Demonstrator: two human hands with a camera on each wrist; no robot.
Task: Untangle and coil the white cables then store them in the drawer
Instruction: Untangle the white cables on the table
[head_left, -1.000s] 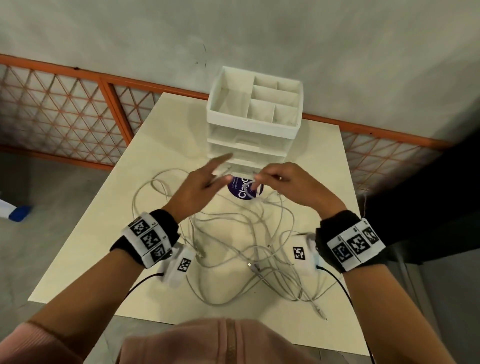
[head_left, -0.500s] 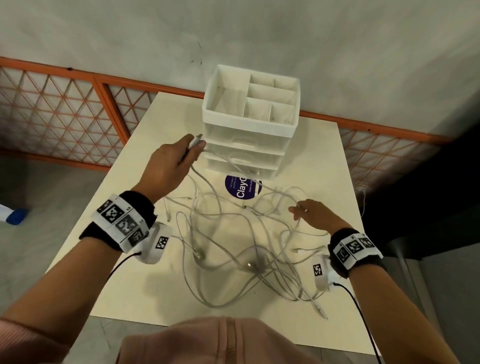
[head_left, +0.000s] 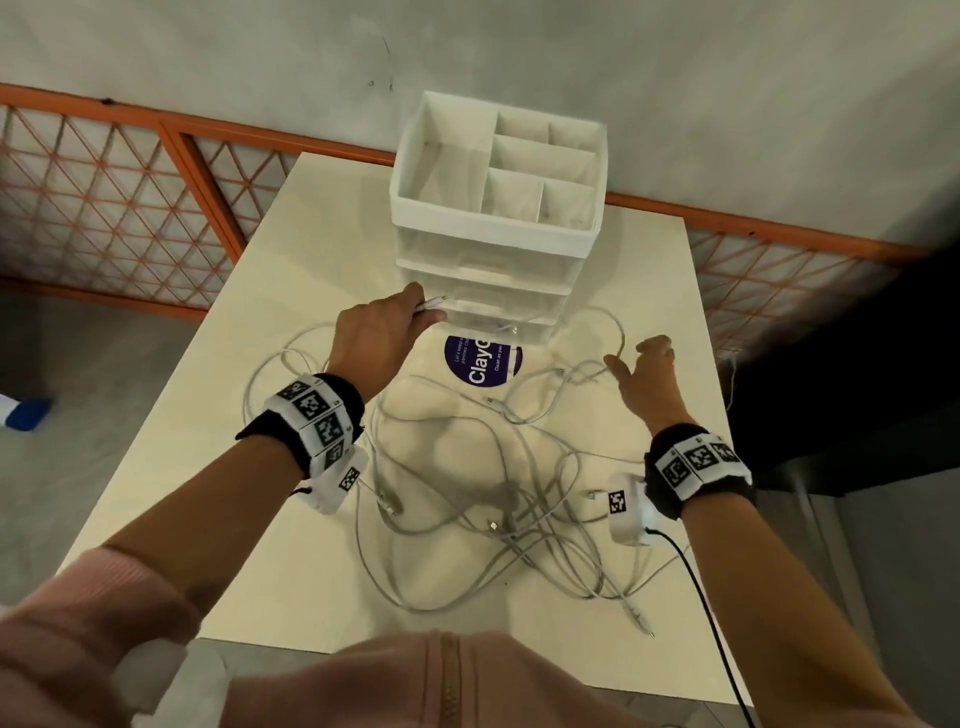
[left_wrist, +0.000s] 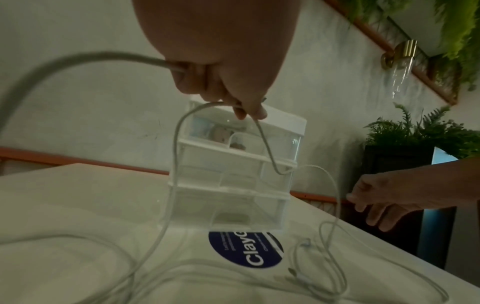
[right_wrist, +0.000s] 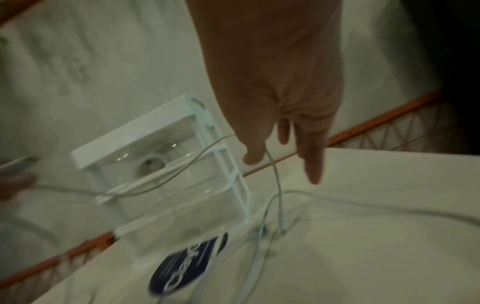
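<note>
Nearest me, the tangled thin white cables (head_left: 498, 499) sprawl on the cream tabletop (head_left: 218, 457) behind both wrists. My left hand (head_left: 379, 338) pinches one cable end; my right hand (head_left: 644, 374), fingers spread, hooks a loop. I'd draw slowly, toward the clear-fronted white plastic drawer unit (head_left: 493, 249) beyond.

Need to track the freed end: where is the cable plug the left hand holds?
In the head view, the cable plug pokes out of the left hand, raised just left of the drawer unit, above the blue sticker.
</note>
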